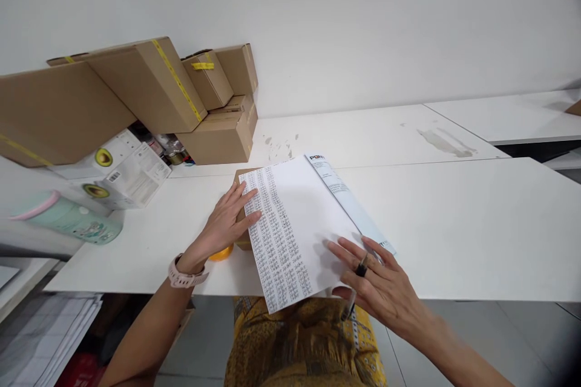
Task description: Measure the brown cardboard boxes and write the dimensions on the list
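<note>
A white sheet of paper [313,217] lies tilted at the table's front edge, with columns of small handwriting down its left side. My left hand [231,214] rests on the sheet's left edge, fingers spread. My right hand [376,281] has its fingertips on the lower right of the sheet and holds a pen [361,268] between its fingers. Under the sheet's right side shows a light blue printed cover [347,193]. Brown cardboard [244,243] peeks out beneath the left edge. An orange round object [221,254] sits partly hidden by my left wrist.
Several cardboard boxes [145,81] with yellow tape are stacked at the left against the wall. White boxes with avocado pictures [131,172] and a mint green bottle [82,221] stand before them. The white table [454,224] stretches right. Papers [49,332] are stacked at lower left.
</note>
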The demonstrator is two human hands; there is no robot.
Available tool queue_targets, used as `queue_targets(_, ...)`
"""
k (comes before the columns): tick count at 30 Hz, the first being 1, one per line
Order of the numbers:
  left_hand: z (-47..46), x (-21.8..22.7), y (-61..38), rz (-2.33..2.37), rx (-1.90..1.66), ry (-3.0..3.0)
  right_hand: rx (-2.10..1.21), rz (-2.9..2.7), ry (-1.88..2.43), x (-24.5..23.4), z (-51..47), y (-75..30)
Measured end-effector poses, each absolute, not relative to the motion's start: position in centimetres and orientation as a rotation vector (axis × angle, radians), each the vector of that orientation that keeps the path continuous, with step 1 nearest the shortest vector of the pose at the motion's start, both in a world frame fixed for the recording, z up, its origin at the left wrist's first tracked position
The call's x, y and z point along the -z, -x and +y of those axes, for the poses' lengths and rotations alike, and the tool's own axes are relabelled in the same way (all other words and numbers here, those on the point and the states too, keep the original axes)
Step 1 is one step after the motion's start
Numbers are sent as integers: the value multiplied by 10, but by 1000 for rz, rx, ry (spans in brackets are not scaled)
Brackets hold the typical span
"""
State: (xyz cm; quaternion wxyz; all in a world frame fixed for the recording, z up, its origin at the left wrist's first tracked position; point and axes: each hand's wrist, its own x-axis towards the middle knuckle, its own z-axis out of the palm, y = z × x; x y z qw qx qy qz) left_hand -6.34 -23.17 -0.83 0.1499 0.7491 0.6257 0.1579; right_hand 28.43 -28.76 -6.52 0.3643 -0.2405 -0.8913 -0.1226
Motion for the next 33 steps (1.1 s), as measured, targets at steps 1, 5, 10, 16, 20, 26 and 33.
queue_targets(1, -232, 8, 63, 1801, -453, -2159, 330, -2300, 642, 68, -286, -286)
queue_targets(5, -232, 10, 63, 1820, -434, -2179, 387, -2182, 633, 70, -282, -289)
queue_targets(10, -229, -1, 70, 1798, -320, -2226, 379, -2093, 535, 54, -291, -282)
queue_targets(16, -181, -45, 57, 1782, -271, -2232, 322, -2158, 460, 47, -313, -271)
queue_targets(20, -120, -57, 23, 1668, -356, -1984, 335, -2154, 485, 51, -316, -264)
queue_targets(26, -66, -35, -11, 1476, -319, -1918, 307, -2203, 451, 47, -308, -254)
queue_targets(33, -60, -12, -10, 1380, -281, -1819, 288, -2332, 534, 34, -312, -261)
